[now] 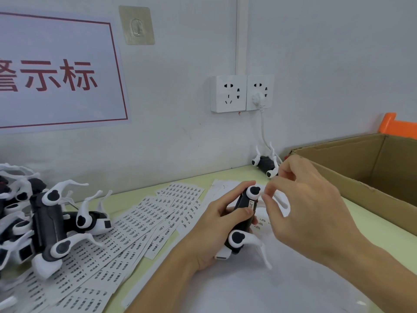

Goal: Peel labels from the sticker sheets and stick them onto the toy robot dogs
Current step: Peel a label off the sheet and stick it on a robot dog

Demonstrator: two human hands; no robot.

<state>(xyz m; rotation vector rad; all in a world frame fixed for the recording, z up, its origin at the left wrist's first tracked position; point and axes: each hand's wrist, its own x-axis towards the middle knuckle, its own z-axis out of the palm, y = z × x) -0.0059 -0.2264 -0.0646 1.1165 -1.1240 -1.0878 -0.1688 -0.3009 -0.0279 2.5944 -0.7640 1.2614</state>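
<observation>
Left hand [216, 224] grips toy dog [242, 219]; right hand [302, 199] seemingly pinching above.

Toy robot dogs [52, 224] are seen as black-bodied with white legs; sticker sheets [135, 224] white, printed in black rows; cardboard box [370, 177] brown; tabletop [372, 224] pale yellow-green.
</observation>
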